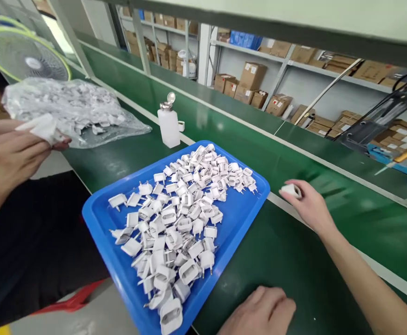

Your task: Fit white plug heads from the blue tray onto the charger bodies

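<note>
In my right hand (308,204), a small white plug adapter (292,190) is pinched between thumb and fingers, above the pale edge line of the green belt. My left hand (259,314) rests low on the dark green worktop with its fingers curled under; whatever they may hold is hidden. Beside it lies a blue tray (240,218) heaped with white plug adapters (184,224), their metal pins pointing in many directions.
At left, a co-worker's hands (18,149) hold a white cloth (43,128) near a clear bag (95,116) of white parts. A pump bottle (169,125) stands behind the tray. A green fan (29,53) and shelved cartons (252,77) lie beyond. An overhead beam (276,28) crosses the top.
</note>
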{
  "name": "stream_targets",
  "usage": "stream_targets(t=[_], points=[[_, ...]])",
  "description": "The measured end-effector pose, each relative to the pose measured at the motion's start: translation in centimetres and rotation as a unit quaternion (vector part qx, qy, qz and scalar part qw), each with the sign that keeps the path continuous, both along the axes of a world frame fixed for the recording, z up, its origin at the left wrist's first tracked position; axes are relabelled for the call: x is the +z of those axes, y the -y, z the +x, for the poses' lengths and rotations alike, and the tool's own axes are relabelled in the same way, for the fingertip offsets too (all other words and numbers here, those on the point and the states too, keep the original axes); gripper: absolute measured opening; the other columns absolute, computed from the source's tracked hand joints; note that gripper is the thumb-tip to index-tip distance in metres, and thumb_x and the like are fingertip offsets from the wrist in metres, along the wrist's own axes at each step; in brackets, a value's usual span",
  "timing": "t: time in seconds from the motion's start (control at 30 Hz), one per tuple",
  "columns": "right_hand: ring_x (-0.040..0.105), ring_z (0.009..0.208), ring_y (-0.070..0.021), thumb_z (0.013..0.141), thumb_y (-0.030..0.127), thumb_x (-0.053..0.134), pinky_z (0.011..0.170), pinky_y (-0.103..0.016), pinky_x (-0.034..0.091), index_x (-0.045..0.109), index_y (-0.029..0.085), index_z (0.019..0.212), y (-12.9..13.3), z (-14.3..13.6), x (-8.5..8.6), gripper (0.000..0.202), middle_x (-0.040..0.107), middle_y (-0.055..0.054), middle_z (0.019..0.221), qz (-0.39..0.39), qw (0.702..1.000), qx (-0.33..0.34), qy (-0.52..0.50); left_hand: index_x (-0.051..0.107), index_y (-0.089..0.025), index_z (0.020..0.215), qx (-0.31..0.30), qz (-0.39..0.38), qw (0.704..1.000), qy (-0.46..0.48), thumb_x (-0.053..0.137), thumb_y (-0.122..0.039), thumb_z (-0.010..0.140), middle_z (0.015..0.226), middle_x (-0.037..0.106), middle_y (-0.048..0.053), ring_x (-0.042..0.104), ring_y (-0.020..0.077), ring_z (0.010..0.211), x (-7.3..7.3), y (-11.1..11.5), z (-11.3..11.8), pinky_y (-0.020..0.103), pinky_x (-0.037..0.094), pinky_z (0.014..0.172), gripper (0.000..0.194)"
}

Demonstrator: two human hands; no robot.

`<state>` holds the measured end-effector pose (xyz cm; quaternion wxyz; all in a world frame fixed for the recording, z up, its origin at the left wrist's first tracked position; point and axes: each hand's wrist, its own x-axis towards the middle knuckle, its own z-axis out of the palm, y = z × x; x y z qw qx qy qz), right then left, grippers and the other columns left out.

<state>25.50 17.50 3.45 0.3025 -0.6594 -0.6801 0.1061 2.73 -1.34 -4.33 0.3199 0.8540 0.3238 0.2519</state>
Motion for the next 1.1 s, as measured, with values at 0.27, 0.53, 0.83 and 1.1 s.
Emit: stream_targets(t=[0.27,0.53,0.83,1.1], points=[[0.070,0.077,-0.0190,0.102,0.057,0.048,0.063,-0.031,0.058,0.052,0.030,0.131,17.5,-4.1,-0.8,0.039,0.067,-0.004,0.108,-0.178,0.980,0.058,0.066,-0.006,-0.017,0.165,0.008,-0.044,0.999,0.028,0.075,-0.029,0.089,0.167,0.021,0.030,0.020,0.0477,0.155,0.0,0.1,-0.1,0.065,0.038,0.119,0.111],[0.063,0.108,-0.0268,0.107,0.048,0.048,0.090,-0.041,0.053,0.056,0.028,0.128,9.2,-10.7,5.4,0.030,0.064,-0.009,0.119,-0.094,0.978,0.162,0.091,0.029,-0.023,0.161,0.011,-0.086,0.995,-0.049,0.075,-0.018,0.085,0.167,0.023,0.027,0.027,0.0467,0.153,3.7,-0.4,-0.6,0.065,0.039,0.119,0.089],[0.062,0.079,-0.0163,0.091,0.018,0.073,0.072,-0.027,0.048,0.059,0.020,0.081,1.5,-15.6,1.6,0.016,0.064,0.000,0.087,-0.122,0.919,0.366,0.078,0.052,-0.020,0.140,0.054,-0.028,0.998,-0.007,0.069,-0.018,0.090,0.151,0.048,0.016,0.050,0.0361,0.140,2.6,0.1,-0.6,0.058,0.040,0.122,0.053],[0.062,0.089,-0.0215,0.102,0.021,0.057,0.081,-0.034,0.046,0.063,0.021,0.089,5.8,-9.3,4.2,0.014,0.068,-0.004,0.094,-0.044,0.955,0.290,0.043,0.051,-0.020,0.134,0.034,-0.035,0.999,-0.015,0.064,-0.006,0.087,0.139,0.059,0.012,0.057,0.0289,0.132,4.8,-0.3,-0.8,0.059,0.040,0.122,0.051]])
